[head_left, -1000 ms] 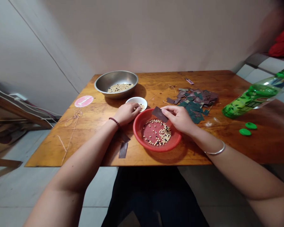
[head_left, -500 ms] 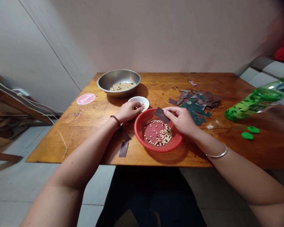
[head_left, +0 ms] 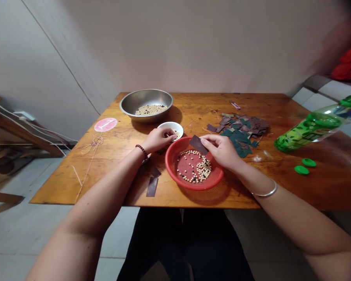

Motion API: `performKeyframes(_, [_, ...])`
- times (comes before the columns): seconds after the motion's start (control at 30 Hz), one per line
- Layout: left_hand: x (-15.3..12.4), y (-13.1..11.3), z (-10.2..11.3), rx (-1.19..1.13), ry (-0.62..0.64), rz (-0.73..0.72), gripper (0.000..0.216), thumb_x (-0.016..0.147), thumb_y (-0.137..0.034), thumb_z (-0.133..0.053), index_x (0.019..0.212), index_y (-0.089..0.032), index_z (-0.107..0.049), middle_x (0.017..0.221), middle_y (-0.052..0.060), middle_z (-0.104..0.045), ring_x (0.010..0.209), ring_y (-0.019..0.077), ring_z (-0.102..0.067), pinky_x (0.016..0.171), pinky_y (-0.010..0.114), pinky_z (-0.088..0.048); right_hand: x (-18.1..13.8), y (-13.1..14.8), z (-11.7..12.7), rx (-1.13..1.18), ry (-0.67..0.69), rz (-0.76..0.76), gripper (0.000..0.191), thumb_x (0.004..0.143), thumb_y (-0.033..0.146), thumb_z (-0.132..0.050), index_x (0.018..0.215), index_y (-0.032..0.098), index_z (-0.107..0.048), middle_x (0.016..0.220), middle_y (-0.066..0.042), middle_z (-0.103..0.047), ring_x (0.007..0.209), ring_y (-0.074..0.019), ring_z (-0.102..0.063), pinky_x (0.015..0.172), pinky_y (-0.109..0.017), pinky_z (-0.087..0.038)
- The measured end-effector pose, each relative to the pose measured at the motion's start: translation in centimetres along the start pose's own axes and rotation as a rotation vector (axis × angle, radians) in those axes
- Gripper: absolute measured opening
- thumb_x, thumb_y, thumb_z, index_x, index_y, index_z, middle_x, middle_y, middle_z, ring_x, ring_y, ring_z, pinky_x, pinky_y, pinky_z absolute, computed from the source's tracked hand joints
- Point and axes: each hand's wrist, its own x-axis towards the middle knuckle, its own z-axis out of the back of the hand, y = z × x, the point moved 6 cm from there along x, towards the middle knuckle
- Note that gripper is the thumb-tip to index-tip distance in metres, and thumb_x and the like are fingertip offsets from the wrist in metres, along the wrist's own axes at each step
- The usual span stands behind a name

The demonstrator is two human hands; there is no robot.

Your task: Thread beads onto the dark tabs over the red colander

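My right hand (head_left: 220, 149) pinches a dark brown rectangular piece (head_left: 197, 144) between thumb and fingers, over the rim of a red plastic basket (head_left: 170, 166). Pale and black beads or beans (head_left: 203, 170) lie in the basket, heaped toward its right side. Fingers bent, my left hand (head_left: 160, 139) reaches into a small white bowl (head_left: 179, 125) that holds more of the same small pieces. Its fingertips are pressed together, and what they hold, if anything, is too small to make out. Loose dark strips (head_left: 152, 186) lie left of the basket.
A steel bowl (head_left: 125, 106) of beads or beans stands at the back. Brown and green cut pieces (head_left: 242, 134) are piled to the right. A green bottle (head_left: 307, 128) and green caps (head_left: 302, 170) sit farther right. Tangled thread (head_left: 90, 146) and a pink number disc (head_left: 105, 124) lie left.
The view has shifted slightly. My left fingers remain at the white bowl, and the dark piece stays in my right hand over the basket's rim.
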Motion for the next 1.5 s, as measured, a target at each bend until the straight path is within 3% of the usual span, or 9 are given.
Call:
performKeyframes(0.2, [0.1,-0.1,0.0,-0.039,-0.003,-0.017,0.028,0.078,-0.044,-0.056,0.084,-0.019,-0.066,0.089,0.002,-0.068,0.078,0.0150,-0.060,0.068,0.025,-0.043,-0.1,-0.1,-0.1,-0.009,0.004,-0.001,0.027,0.085,0.035,-0.054,0.091,0.015,-0.070,0.089,-0.006,-0.072,0.078,-0.0184,-0.067,0.072,-0.029,-0.052])
performKeyframes(0.43, [0.0,-0.3,0.3,-0.059,-0.106,-0.059,0.024,0.076,-0.040,-0.061,0.084,-0.017,-0.064,0.082,0.002,-0.067,0.071,0.0124,-0.057,0.063,0.023,-0.042,-0.1,-0.1,0.0,-0.010,-0.005,0.005,0.027,0.085,0.035,-0.054,0.091,0.015,-0.070,0.090,-0.006,-0.072,0.079,-0.0185,-0.067,0.072,-0.029,-0.052])
performKeyframes(0.63, [-0.7,-1.3,2.0,0.039,-0.389,-0.086,0.017,0.076,-0.034,-0.065,0.077,-0.018,-0.059,0.077,0.001,-0.065,0.071,0.0124,-0.057,0.065,0.024,-0.043,-0.1,0.1,0.0,-0.016,-0.007,0.002,0.026,0.085,0.034,-0.054,0.090,0.015,-0.070,0.089,-0.007,-0.073,0.080,-0.0189,-0.067,0.072,-0.029,-0.053])
performKeyframes(0.73, [-2.1,-3.2,3.7,-0.033,-0.625,-0.190,0.016,0.078,-0.031,-0.064,0.080,-0.018,-0.055,0.078,0.001,-0.063,0.072,0.0113,-0.057,0.067,0.025,-0.045,-0.2,0.2,-0.1,-0.003,0.008,0.004,0.026,0.085,0.034,-0.054,0.093,0.015,-0.070,0.091,-0.007,-0.073,0.081,-0.0191,-0.068,0.073,-0.030,-0.053])
performKeyframes(0.8, [-3.1,-4.8,4.2,-0.093,-0.690,-0.255,0.018,0.078,-0.031,-0.065,0.083,-0.019,-0.052,0.079,0.000,-0.062,0.073,0.0109,-0.057,0.068,0.025,-0.046,-0.4,0.3,-0.3,0.001,0.022,0.000,0.026,0.085,0.032,-0.053,0.099,0.016,-0.068,0.095,-0.007,-0.072,0.082,-0.0189,-0.068,0.073,-0.030,-0.053])
performKeyframes(0.97, [-5.3,-9.2,2.8,-0.021,-0.573,-0.455,0.024,0.074,-0.030,-0.071,0.079,-0.019,-0.050,0.076,-0.001,-0.060,0.070,0.0114,-0.056,0.061,0.024,-0.046,-1.3,0.9,-1.3,-0.017,0.075,-0.009,0.037,0.087,0.030,-0.051,0.124,0.021,-0.053,0.087,-0.005,-0.073,0.077,-0.0170,-0.069,0.072,-0.030,-0.053])
performKeyframes(1.13, [-5.3,-9.7,0.5,0.087,-0.405,-0.440,0.024,0.076,-0.029,-0.069,0.085,-0.018,-0.049,0.078,0.000,-0.062,0.072,0.0124,-0.059,0.065,0.025,-0.048,-1.8,1.2,-1.7,0.036,0.084,0.007,0.038,0.089,0.028,-0.049,0.126,0.021,-0.046,0.087,-0.004,-0.072,0.077,-0.0164,-0.068,0.073,-0.030,-0.052])
performKeyframes(1.37, [-5.8,-9.7,0.5,0.189,-0.502,-0.485,0.025,0.079,-0.031,-0.066,0.091,-0.019,-0.048,0.078,0.000,-0.066,0.079,0.0137,-0.061,0.069,0.025,-0.049,-1.8,1.2,-1.8,0.096,0.091,0.002,0.036,0.088,0.027,-0.050,0.123,0.021,-0.046,0.089,-0.005,-0.071,0.080,-0.0171,-0.068,0.074,-0.031,-0.051])
performKeyframes(1.5, [-6.1,-10.3,0.3,0.247,-0.458,-0.525,0.022,0.083,-0.029,-0.062,0.099,-0.021,-0.050,0.085,-0.001,-0.069,0.084,0.0135,-0.061,0.077,0.026,-0.048,-1.7,1.2,-1.8,0.152,0.091,-0.007,0.036,0.087,0.027,-0.051,0.122,0.021,-0.046,0.089,-0.005,-0.071,0.080,-0.0167,-0.067,0.073,-0.030,-0.052])
